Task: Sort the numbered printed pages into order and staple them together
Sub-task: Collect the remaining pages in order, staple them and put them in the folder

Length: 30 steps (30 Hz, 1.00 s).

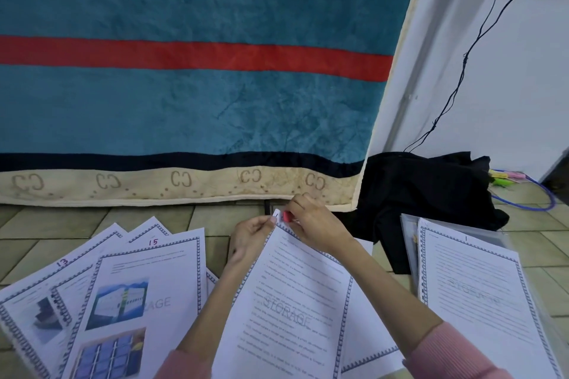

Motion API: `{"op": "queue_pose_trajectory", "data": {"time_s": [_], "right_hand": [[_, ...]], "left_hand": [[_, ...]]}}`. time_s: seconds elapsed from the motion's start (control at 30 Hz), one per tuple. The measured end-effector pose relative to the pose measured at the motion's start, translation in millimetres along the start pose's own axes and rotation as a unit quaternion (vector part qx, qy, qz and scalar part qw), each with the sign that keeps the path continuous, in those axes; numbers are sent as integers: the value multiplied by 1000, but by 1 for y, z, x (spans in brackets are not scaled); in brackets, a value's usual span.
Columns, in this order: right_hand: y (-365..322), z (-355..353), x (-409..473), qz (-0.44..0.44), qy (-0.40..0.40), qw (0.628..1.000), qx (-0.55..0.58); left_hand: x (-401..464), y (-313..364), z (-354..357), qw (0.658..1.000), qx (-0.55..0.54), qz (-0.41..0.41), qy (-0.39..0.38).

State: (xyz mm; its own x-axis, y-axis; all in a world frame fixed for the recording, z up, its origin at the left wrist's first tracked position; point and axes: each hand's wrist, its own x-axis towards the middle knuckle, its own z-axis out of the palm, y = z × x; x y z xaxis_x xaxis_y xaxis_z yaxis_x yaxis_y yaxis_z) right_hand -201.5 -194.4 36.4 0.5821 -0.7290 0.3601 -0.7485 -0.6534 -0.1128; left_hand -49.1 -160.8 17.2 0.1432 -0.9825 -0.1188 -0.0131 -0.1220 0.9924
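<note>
A stack of printed pages [295,301] with a zigzag border and a grey "STORAGE" watermark lies tilted in front of me. My left hand [251,237] pinches its top left corner. My right hand [314,223] grips a small red stapler [287,216] right at that corner. To the left, loose pages lie fanned on the floor, one marked 15 [147,295] and one marked 13 [46,295]. At the right lies another page marked 1 [480,295] on a clear folder.
A teal blanket [191,71] with a red stripe hangs over an upright mattress just beyond the papers. Black cloth [425,191] lies at the right by a white wall, with a black cable and a blue hoop [542,197] behind it. The floor is tiled.
</note>
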Motion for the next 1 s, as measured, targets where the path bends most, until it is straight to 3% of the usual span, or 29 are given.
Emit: {"op": "queue_pose_trajectory", "data": {"time_s": [0.2,0.43,0.83,1.0], "right_hand": [[8,13,-4,-4,25,999,40],[5,23,-8,59,38,988,139],[-7,43,-12,112,102,987,62],[-6,43,-13,114,73,991,13]], "left_hand": [[7,-5,7,999,-15,-27,45],[15,-11,6,999,27,-8,29],[19,-6,21,994,64,10,90],[16,-6,20,996,37,-9,83]]}}
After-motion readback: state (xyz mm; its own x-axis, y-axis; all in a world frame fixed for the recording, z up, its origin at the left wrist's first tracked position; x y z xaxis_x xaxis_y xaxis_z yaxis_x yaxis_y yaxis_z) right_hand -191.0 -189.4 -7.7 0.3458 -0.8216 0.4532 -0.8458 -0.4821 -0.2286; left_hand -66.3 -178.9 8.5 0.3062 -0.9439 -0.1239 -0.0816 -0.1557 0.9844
